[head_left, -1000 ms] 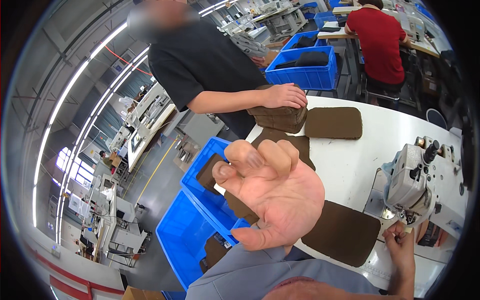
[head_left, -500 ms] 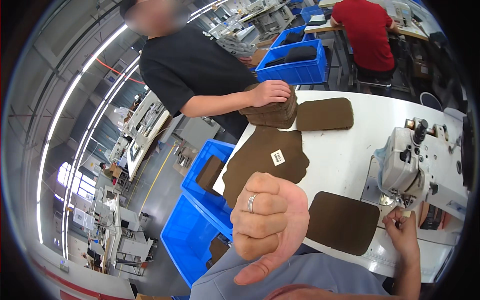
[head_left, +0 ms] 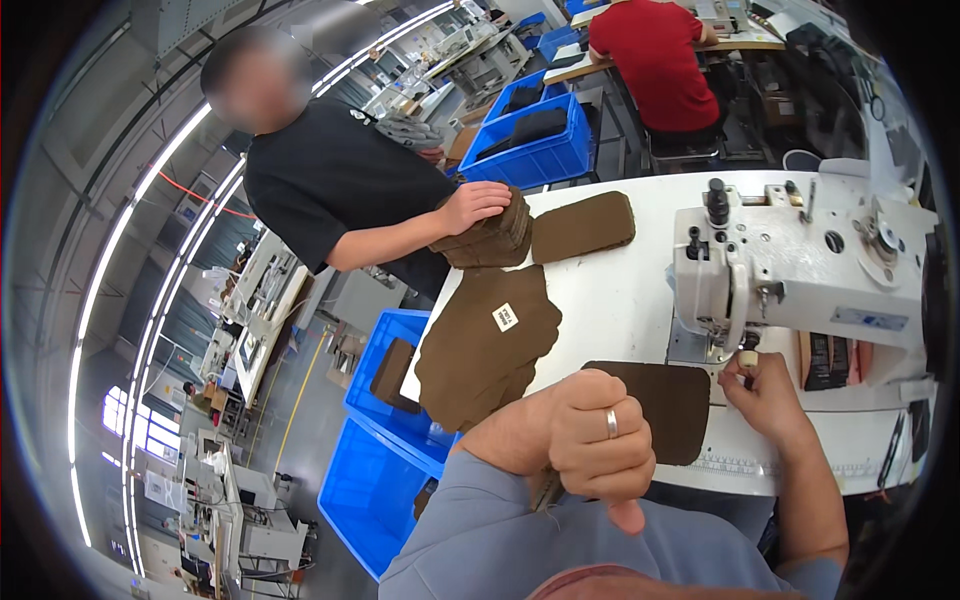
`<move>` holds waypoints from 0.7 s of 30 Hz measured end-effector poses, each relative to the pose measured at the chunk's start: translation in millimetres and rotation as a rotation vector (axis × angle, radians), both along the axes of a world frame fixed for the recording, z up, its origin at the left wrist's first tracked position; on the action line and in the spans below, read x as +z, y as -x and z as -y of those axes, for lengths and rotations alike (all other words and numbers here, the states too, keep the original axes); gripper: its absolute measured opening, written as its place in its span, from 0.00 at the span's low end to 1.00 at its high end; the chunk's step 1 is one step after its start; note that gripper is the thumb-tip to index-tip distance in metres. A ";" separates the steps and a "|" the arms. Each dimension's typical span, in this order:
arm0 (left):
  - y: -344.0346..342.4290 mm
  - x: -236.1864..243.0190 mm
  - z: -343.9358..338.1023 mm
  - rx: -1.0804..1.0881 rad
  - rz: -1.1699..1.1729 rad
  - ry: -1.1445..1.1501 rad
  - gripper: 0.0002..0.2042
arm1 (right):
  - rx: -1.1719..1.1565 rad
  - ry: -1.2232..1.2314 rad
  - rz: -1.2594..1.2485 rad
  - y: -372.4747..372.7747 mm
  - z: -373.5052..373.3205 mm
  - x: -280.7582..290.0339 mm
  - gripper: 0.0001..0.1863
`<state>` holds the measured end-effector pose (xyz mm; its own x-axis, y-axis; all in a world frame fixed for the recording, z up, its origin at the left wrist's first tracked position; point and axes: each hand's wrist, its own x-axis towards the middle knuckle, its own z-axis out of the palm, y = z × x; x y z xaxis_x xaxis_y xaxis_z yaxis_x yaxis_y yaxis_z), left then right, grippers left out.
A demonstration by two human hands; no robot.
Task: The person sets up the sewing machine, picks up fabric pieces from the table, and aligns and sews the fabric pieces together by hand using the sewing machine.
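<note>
My left hand (head_left: 605, 440), a ring on one finger, is closed in a fist with the thumb pointing down. It hovers before my chest, overlapping the near edge of a dark brown rounded fabric panel (head_left: 665, 410); nothing shows in its fingers. Beside the sewing machine's (head_left: 800, 265) needle area, my right hand (head_left: 765, 395) is pinched closed near a cream-coloured knob (head_left: 748, 359). Whatever its fingertips hold is hidden. A pile of brown fabric pieces (head_left: 480, 350), with a small white label (head_left: 505, 317) on top, spreads left of the panel.
Across the white table (head_left: 610, 300) a person in black (head_left: 340, 190) rests a hand on a brown fabric stack (head_left: 490, 240). Another brown piece (head_left: 585, 225) lies beside it. Blue bins (head_left: 370, 500) stand at the table's left. Someone in red (head_left: 655, 65) sits behind.
My left fist has turned and shifted right and down, its forearm now showing. The view has swung, so the machine appears further left. My right hand stays beside the needle area.
</note>
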<state>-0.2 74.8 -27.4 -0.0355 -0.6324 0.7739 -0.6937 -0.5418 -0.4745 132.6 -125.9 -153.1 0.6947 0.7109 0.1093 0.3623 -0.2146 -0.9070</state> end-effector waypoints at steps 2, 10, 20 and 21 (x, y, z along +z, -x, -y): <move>10.6 -8.8 9.1 0.028 -0.287 -0.060 0.26 | 0.009 -0.031 0.018 1.3 0.4 -4.0 0.09; -31.9 -84.4 12.3 0.081 -0.472 0.017 0.20 | 0.017 0.015 0.080 -1.5 -1.6 -9.8 0.09; -55.3 -151.1 11.5 0.078 -0.706 0.246 0.25 | 0.018 -0.037 0.064 -4.1 -4.6 -19.7 0.08; -56.3 -155.7 11.2 0.099 -0.741 0.277 0.26 | 0.029 -0.045 0.068 -4.8 -4.7 -23.8 0.08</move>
